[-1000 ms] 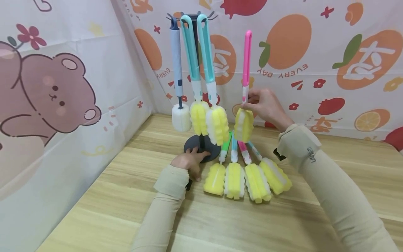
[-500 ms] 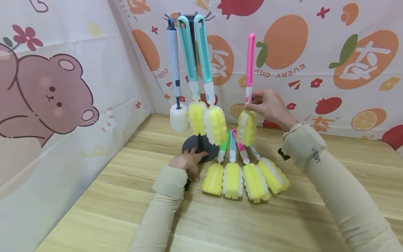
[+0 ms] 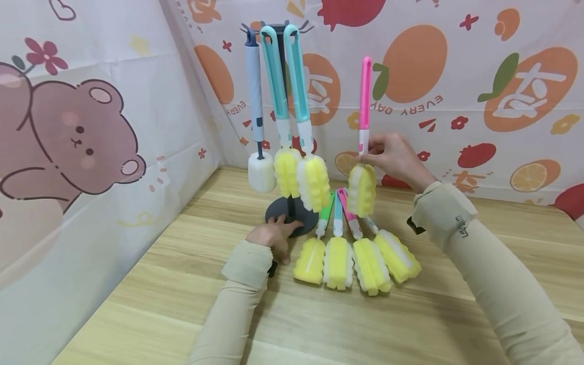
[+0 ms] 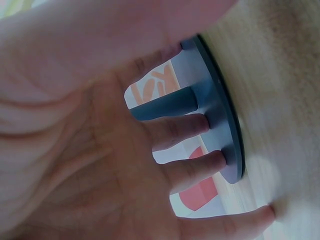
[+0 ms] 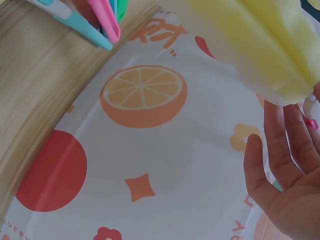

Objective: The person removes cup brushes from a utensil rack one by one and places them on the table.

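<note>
My right hand [image 3: 370, 152] pinches a pink-handled sponge brush [image 3: 366, 96] just above its yellow head [image 3: 362, 188] and holds it upright in the air, right of the dark stand [image 3: 282, 76]. In the right wrist view the yellow sponge [image 5: 260, 45] fills the top, with my right hand [image 5: 282, 160] below it. My left hand [image 3: 279, 229] lies flat on the stand's round base [image 3: 301, 215]; its fingers [image 4: 190, 125] press the base disc [image 4: 222, 130] beside the pole [image 4: 165, 102]. Three brushes hang from the stand's hooks: a grey one [image 3: 254, 91] with a white sponge and two teal ones [image 3: 296, 81].
Several yellow sponge brushes [image 3: 338, 261] lie fanned on the wooden table [image 3: 182, 294] between my arms, handles pointing at the stand. Printed cloth walls [image 3: 91, 152] close in the left and back sides. Bare table shows at the front and right.
My right hand has carried the pink brush a little to the right and lower, away from the stand's hooks. My left hand stays on the base.
</note>
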Tool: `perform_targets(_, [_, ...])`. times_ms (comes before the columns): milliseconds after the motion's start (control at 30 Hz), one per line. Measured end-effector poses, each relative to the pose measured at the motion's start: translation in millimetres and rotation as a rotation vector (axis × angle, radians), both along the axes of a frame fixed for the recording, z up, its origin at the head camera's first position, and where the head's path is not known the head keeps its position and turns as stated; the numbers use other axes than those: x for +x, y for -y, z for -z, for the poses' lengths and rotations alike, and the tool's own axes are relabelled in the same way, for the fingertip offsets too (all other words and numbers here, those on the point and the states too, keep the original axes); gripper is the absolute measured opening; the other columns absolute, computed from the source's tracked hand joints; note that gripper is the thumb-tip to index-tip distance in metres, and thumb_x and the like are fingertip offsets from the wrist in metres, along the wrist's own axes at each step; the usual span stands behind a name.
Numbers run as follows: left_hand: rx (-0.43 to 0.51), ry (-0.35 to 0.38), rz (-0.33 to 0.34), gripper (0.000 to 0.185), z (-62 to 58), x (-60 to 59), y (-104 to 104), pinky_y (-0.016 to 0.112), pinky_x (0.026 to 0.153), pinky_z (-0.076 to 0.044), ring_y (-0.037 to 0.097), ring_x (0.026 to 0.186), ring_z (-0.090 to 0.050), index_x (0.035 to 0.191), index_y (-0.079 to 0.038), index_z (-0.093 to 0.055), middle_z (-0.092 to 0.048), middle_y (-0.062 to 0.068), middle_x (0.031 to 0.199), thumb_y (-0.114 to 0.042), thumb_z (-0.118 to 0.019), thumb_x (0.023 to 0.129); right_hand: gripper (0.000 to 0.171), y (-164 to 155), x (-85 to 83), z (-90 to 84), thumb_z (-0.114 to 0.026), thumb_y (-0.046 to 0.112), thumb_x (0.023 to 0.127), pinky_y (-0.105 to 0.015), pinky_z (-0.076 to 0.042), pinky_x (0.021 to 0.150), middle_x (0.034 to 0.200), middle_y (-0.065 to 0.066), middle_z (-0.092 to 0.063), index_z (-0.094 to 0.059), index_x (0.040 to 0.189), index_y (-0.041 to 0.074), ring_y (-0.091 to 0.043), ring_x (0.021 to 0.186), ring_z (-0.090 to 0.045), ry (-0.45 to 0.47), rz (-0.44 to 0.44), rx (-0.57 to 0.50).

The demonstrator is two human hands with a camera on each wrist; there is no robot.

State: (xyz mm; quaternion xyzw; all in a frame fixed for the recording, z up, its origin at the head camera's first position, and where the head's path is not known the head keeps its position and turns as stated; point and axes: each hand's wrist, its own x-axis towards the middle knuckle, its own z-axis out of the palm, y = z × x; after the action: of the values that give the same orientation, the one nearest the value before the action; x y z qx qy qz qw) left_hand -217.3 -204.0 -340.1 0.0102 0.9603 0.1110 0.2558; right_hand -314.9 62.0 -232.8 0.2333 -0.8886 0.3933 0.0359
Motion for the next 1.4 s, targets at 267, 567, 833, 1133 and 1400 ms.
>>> perform_targets(267, [0.000,0.000,0.000,0.099,0.3,0.4,-0.7,0.063,0.106,-0.037,0.042,0.152,-0.008,0.160,-0.033,-0.033,-0.011,0.016,0.168,-0.012,-0.087,0.080,0.023,-1.7,0.7,1.9,-0.076,0.011,0.092,-0.027,-0.049,0.072,0.094,-0.017,-0.073,-0.074,0.108,-0.006,-0.027,0.085,-0.063,0.011,0.013,0.003])
perform_targets(567, [-0.002,0.003,-0.009,0.098,-0.1,0.7,-0.1,0.061,0.105,-0.038,0.040,0.152,-0.009,0.160,-0.035,-0.033,-0.011,0.014,0.168,-0.012,-0.087,0.081,0.023,-5.3,0.9,4.3,-0.076,0.012,0.092,-0.025,-0.049,0.063,0.092,-0.016,-0.072,-0.074,0.106,-0.005,-0.024,0.080,-0.061,0.028,0.013,0.011])
perform_targets(833, [0.004,0.003,-0.010,0.098,-0.3,0.0,0.0,0.060,0.105,-0.039,0.040,0.152,-0.010,0.160,-0.033,-0.033,-0.011,0.015,0.168,-0.012,-0.087,0.081,0.021,-7.5,-0.8,5.5,-0.076,0.009,0.092,-0.025,-0.055,0.062,0.089,-0.018,-0.070,-0.073,0.104,-0.009,-0.024,0.075,-0.061,0.041,-0.001,0.006])
perform_targets(1133, [0.001,0.005,-0.008,0.098,-1.1,0.3,-1.2,0.060,0.105,-0.039,0.040,0.152,-0.010,0.160,-0.034,-0.033,-0.011,0.015,0.168,-0.012,-0.087,0.081,0.022,-9.9,-0.7,6.6,-0.077,0.009,0.091,-0.023,-0.055,0.060,0.085,-0.017,-0.068,-0.073,0.102,-0.009,-0.022,0.069,-0.061,0.048,-0.006,0.014])
perform_targets(1400, [-0.004,-0.001,-0.004,0.098,-1.5,0.5,-0.8,0.059,0.104,-0.040,0.040,0.152,-0.011,0.160,-0.034,-0.034,-0.012,0.015,0.168,-0.013,-0.088,0.080,0.021,-13.0,-1.0,7.3,-0.079,0.012,0.090,-0.025,-0.051,0.058,0.078,-0.012,-0.067,-0.074,0.097,-0.007,-0.025,0.068,-0.057,0.048,-0.007,0.048])
